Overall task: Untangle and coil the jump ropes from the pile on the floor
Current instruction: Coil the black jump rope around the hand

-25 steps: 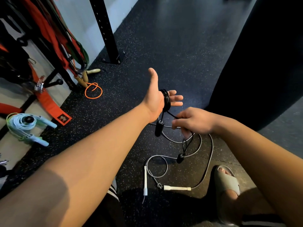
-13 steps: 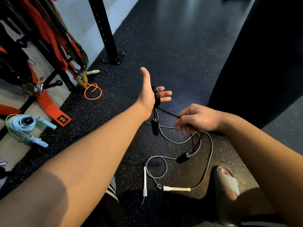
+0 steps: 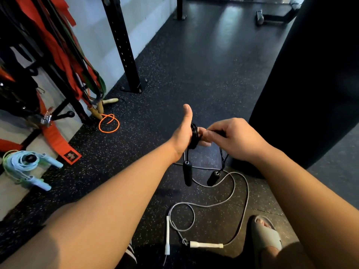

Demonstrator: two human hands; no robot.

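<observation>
A black jump rope [image 3: 194, 133] is wound in several turns around the palm of my left hand [image 3: 184, 131], which is held flat with the thumb pointing up and the fingers straight. One black handle [image 3: 187, 172] hangs below that hand. My right hand [image 3: 231, 138] pinches the rope's free end right beside my left fingertips, and the second black handle [image 3: 213, 177] dangles under it. A grey rope with white handles [image 3: 206, 245] lies loose on the floor below both hands.
An orange rope with wooden handles [image 3: 108, 123] lies by the black rack post [image 3: 124, 55]. A coiled light-blue rope [image 3: 25, 164] sits at the left on the pale floor. A dark punching bag [image 3: 310, 84] stands right. My sandalled foot [image 3: 266, 235] is at the bottom right.
My right hand has risen from low over the floor up to my left fingertips, bringing the rope's end with it. The second black handle has lifted off the floor and now dangles.
</observation>
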